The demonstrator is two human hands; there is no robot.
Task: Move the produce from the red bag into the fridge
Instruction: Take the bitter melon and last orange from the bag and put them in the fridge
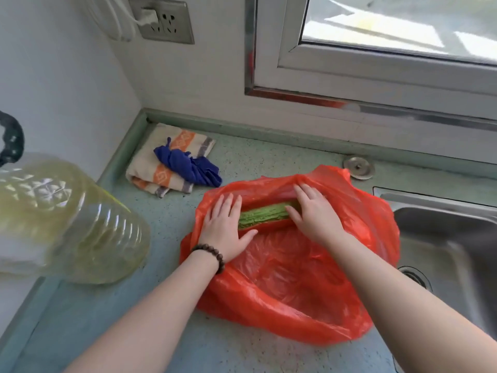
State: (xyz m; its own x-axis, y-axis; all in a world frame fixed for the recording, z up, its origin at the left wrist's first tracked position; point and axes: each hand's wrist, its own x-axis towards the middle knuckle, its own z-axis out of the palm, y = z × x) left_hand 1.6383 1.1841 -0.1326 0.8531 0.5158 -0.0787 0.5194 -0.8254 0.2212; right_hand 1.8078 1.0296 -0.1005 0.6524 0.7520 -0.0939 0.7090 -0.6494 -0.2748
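Both mitts flat and open on the red bag (290,267) on the worktop (269,154) — left hand (226,227) and right hand (313,214) parting it around the ridged green gourd (262,215) inside. Thin plastic could tear or snag — gourd might roll toward the sink (443,238).

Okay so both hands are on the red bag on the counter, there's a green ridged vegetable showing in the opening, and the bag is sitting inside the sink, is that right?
Not quite. The head view shows the red bag on the countertop, beside the sink, not inside it. The rest holds.
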